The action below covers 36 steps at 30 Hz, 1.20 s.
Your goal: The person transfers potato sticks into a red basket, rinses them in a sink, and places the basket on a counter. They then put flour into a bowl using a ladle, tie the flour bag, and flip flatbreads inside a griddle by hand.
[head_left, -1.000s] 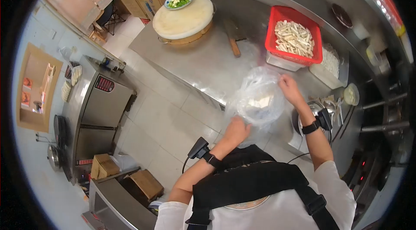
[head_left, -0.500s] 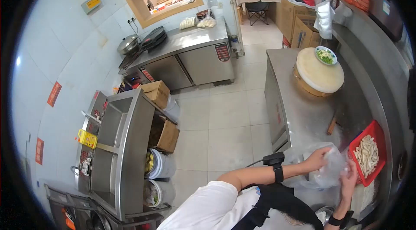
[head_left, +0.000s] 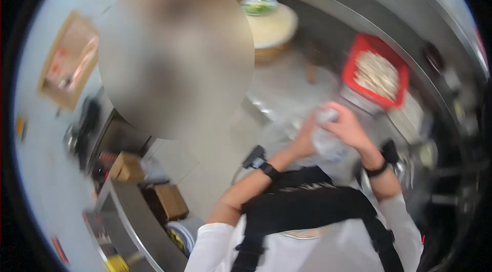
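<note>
A crumpled clear plastic bag is gathered between my two hands above the front of the steel counter. My right hand is closed around its bunched upper part. My left hand grips the bag's left side, its fingers partly hidden and smeared by motion. Just beyond my right hand stands a red plastic basket holding many pale, finger-length strips, whose kind I cannot make out.
A round pale chopping board bears a bowl with chopped greens. A wooden-handled tool lies on the steel counter. Left are a steel sink unit and cardboard boxes. A round blurred patch hides the upper left.
My view has swung right and down, blurring the picture. The bag, spread loosely between my hands before, is now bunched up, and my hands are closer together.
</note>
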Available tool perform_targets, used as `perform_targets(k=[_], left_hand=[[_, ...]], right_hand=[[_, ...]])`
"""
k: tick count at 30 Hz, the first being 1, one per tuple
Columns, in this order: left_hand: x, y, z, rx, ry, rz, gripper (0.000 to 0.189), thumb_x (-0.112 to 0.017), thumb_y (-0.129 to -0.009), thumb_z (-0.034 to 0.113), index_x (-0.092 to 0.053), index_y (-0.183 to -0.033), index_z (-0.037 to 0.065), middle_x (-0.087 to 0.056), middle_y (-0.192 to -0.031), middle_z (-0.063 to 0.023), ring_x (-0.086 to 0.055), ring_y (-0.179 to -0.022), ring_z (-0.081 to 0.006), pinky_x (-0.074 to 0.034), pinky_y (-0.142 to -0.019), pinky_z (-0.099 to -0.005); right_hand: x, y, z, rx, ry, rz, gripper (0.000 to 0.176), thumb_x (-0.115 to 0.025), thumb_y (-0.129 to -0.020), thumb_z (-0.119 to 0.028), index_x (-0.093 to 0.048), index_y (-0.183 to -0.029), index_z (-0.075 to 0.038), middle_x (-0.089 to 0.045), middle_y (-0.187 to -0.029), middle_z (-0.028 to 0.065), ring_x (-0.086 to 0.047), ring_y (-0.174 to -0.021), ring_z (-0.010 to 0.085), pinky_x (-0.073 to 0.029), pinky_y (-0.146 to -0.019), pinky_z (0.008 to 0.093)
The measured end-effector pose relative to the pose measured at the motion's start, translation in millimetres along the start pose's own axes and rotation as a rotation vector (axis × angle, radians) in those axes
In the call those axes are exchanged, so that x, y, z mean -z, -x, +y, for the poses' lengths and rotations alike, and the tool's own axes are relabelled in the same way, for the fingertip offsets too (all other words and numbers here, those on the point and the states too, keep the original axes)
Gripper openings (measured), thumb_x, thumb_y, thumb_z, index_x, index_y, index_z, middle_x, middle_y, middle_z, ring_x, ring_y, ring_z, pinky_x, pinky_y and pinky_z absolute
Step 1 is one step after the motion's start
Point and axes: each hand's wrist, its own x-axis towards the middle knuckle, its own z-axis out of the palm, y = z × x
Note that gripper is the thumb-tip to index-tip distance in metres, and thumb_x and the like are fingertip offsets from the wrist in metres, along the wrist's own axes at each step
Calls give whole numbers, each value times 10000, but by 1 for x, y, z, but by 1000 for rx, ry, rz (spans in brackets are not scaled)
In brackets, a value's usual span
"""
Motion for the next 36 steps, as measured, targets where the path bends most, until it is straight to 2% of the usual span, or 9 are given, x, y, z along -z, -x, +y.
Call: perform_targets(k=[6, 12, 15, 22, 24, 26, 28, 32, 36], left_hand=[[2, -24, 12, 264, 157, 106, 377, -640, -713, 208, -556, -1028, 18, -579, -959, -124, -535, -929, -192, -419, -816, -319], [0, -39, 19, 103, 110, -153, 406, -576, -772, 264, -530, -1079, 1, -568, -1032, -120, -530, -968, -211, -407, -839, -325], [-15, -41, 7, 408, -14, -523, 430, -596, -761, 251, -508, -1092, -8, -557, -1045, -102, -509, -998, -211, -393, -858, -337], [-12, -44, 13, 423, 105, -304, 256, -512, -824, 170, -518, -1019, 4, -571, -851, -93, -534, -893, -123, -431, -742, -281], [-7, -49, 8, 439, 46, -370, 238, -501, -825, 152, -526, -1007, 1, -572, -853, -97, -532, -880, -135, -423, -740, -281], [4, -48, -4, 459, -22, -441, 222, -489, -826, 134, -533, -995, -3, -572, -854, -100, -529, -868, -147, -415, -737, -281], [11, -49, -9, -89, -208, -406, 213, -483, -818, 128, -540, -966, -14, -574, -849, -104, -528, -807, -176, -412, -739, -286], [38, -74, 17, 204, -222, -406, 141, -467, -748, -25, -510, -882, -14, -549, -833, -100, -509, -810, -168, -406, -752, -275], [45, -83, 10, 260, -10, -286, 172, -457, -708, -85, -486, -845, 13, -522, -817, -65, -498, -813, -138, -396, -747, -259]], right_hand=[[37, 14, -4, 380, -641, 246, 368, -573, -752, -7, -406, -1072, -81, -493, -994, 55, -513, -867, 118, -461, -602, 213], [13, 32, 70, 320, 14, 299, 679, -711, -661, -131, -352, -1230, -39, -487, -1108, 74, -497, -961, 204, -409, -858, 340], [12, -1, 84, 220, -122, 462, 397, -664, -717, -128, -483, -1052, -16, -555, -880, 51, -535, -848, 193, -431, -772, 333], [82, -1, 81, 194, -858, 822, 257, -619, -745, -121, -501, -950, -20, -527, -784, 55, -528, -800, 190, -421, -724, 339], [96, 7, 60, 479, 221, 1656, 305, -640, -713, -157, -503, -954, -30, -518, -883, 100, -501, -898, 240, -390, -789, 369], [75, 32, 26, 669, 438, 1137, 372, -667, -671, -200, -509, -957, -22, -499, -995, 150, -460, -995, 294, -352, -857, 413], [42, 23, 40, 739, 753, 667, 431, -675, -636, -239, -519, -958, 2, -527, -995, 166, -457, -1041, 299, -337, -878, 449], [21, 21, 92, 388, 1003, 516, 444, -652, -658, -229, -504, -993, 21, -567, -928, 184, -523, -974, 304, -388, -818, 454], [-24, 22, 100, -55, 464, 506, 321, -592, -709, -131, -442, -959, 4, -562, -867, 187, -571, -803, 310, -434, -705, 429]])
